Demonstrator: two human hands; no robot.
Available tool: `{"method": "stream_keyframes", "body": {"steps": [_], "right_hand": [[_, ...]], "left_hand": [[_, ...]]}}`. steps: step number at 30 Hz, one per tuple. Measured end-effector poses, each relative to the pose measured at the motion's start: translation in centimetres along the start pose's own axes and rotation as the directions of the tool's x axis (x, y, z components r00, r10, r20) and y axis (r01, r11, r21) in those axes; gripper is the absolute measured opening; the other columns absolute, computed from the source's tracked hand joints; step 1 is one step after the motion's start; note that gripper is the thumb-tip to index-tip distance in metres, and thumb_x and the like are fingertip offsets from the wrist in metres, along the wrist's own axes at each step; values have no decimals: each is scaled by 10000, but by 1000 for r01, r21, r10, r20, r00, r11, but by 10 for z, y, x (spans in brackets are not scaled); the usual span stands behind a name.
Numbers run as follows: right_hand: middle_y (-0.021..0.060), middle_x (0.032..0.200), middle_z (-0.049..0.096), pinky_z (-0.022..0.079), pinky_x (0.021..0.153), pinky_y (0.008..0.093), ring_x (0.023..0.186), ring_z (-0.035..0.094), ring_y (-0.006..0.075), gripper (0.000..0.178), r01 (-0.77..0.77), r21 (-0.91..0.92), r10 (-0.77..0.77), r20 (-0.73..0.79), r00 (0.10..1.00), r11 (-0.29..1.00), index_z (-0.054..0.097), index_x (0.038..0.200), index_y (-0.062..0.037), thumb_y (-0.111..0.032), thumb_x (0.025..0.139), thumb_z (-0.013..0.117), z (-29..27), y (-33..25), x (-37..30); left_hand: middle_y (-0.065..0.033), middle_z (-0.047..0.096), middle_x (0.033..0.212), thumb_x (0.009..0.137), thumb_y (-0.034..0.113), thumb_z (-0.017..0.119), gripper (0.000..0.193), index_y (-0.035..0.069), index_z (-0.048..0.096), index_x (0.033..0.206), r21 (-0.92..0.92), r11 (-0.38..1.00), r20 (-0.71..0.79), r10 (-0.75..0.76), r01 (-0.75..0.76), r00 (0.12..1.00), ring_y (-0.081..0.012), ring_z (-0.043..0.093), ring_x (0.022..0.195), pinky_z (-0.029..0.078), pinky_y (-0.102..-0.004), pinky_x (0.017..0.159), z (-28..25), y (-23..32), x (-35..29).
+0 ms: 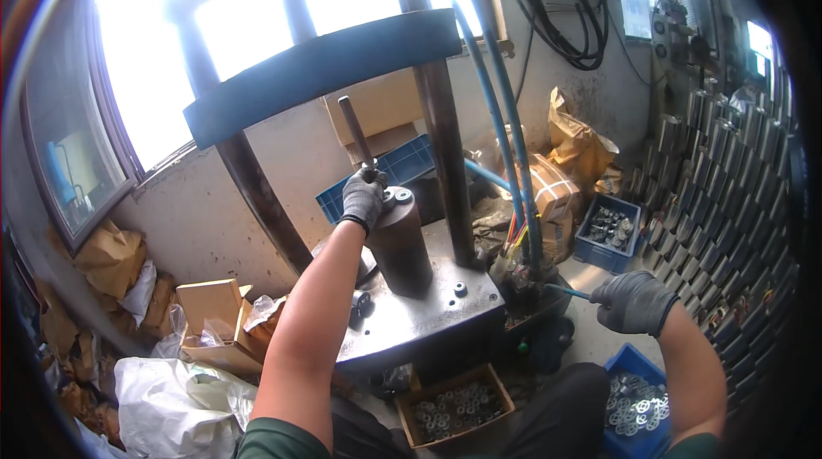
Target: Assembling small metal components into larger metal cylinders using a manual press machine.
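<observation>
In the head view, gripping the lower end of a metal rod (354,127) with the left hand (364,196) at the dark cylinder (402,255)'s top (near a small ring (403,196)), apparently to steady it beneath the blue beam (325,72). Also clenching a slim blue lever (568,291) with the right hand (634,303), probably placed for easy reach.

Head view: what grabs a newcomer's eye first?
A blue crossbeam on dark columns, upper centre, against glaring windows. Below it, the gloved left hand is at a dark cylinder's top, by an upright rod; lower right, the gloved right hand grips a blue lever. Then stacked metal pieces along the right.
</observation>
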State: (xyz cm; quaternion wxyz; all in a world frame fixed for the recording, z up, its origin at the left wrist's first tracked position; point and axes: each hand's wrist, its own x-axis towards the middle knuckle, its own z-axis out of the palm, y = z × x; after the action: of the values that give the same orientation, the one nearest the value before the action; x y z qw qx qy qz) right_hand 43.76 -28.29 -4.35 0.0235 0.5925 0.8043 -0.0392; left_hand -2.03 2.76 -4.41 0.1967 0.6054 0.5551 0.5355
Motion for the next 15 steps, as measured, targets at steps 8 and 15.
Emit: {"method": "stream_keyframes", "body": {"steps": [8, 15], "right_hand": [[168, 1100, 746, 545, 949, 441, 1044, 708, 338, 402, 58, 14, -58, 18, 998, 998, 751, 1172, -77, -323, 877, 633, 4, 8, -3], [178, 1095, 749, 553, 949, 440, 1026, 713, 346, 425, 88, 65, -88, -14, 996, 994, 752, 1201, -78, -312, 883, 596, 3, 5, -7]], "left_hand": [[-13, 670, 845, 1021, 115, 654, 66, 51, 669, 1025, -67, 996, -3, 52, -52, 999, -110, 608, 759, 524, -281, 720, 6, 11, -13], [-23, 705, 910, 1019, 104, 659, 80, 48, 683, 1070, -191, 981, 2, 30, -30, 1000, -122, 639, 810, 541, -291, 763, -1, 11, -16]]}}
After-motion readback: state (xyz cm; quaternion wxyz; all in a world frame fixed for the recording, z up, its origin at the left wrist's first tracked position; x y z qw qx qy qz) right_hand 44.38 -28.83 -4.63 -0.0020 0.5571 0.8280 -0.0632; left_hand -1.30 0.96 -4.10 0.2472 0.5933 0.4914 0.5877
